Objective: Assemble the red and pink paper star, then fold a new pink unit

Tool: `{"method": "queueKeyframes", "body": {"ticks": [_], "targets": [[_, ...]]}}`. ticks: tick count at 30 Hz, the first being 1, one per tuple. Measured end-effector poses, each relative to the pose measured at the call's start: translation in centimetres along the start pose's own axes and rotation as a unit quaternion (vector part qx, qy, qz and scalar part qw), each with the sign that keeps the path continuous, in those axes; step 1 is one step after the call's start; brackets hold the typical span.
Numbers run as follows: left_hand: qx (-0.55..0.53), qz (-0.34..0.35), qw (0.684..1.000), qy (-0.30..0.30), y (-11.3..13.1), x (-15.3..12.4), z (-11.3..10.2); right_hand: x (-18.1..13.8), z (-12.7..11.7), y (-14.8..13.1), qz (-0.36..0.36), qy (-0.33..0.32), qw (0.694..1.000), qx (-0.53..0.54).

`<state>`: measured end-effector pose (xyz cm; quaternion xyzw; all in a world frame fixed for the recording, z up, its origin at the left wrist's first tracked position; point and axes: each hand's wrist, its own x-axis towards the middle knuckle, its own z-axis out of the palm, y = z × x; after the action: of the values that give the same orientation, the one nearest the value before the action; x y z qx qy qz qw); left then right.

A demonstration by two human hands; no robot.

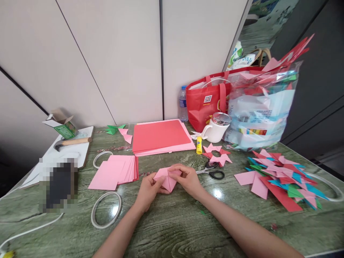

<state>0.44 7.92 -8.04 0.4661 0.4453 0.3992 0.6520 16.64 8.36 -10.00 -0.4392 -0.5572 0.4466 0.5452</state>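
Note:
Between my two hands is a folded piece of pink paper [170, 183], with crease lines meeting near its middle and a point toward me. My left hand [149, 190] grips its left side, thumb on top. My right hand [187, 178] pinches its upper right part between thumb and fingers. Left of my hands lies a fanned stack of pink paper squares [109, 173] with red ones at its right edge. Black-handled scissors [215, 173] rest just right of my right hand. Beyond them is a red and pink folded paper ring [217, 154].
Red and pink sheets [161, 135] lie at the back. Tape rolls [93, 215] sit at left, near a hammer [72, 142]. A glue stick [199, 145], white mug [215, 129], red bag [199, 107] and clear bag [258, 114] stand back right. Folded paper pieces [285, 172] pile at right.

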Motion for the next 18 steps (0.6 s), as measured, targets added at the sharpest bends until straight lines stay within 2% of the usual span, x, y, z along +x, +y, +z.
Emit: {"method": "queueKeyframes", "body": {"ticks": [4, 8, 11, 18], "targets": [[-0.048, -0.021, 0.998, -0.027, 0.12, -0.19, 0.14, -0.17, -0.03, -0.10, -0.006, -0.002, 1.000, -0.017], [-0.097, -0.035, 0.995, -0.015, 0.49, -0.17, -0.06, -0.08, 0.03, -0.36, -0.071, -0.037, 0.995, -0.055], [-0.129, -0.032, 0.991, 0.003, 0.68, -0.09, -0.27, -0.03, 0.11, -0.51, -0.092, -0.061, 0.993, -0.046], [-0.130, -0.005, 0.992, -0.004, 0.98, -0.15, -0.19, -0.07, 0.02, -0.38, -0.064, -0.062, 0.995, -0.039]]}}
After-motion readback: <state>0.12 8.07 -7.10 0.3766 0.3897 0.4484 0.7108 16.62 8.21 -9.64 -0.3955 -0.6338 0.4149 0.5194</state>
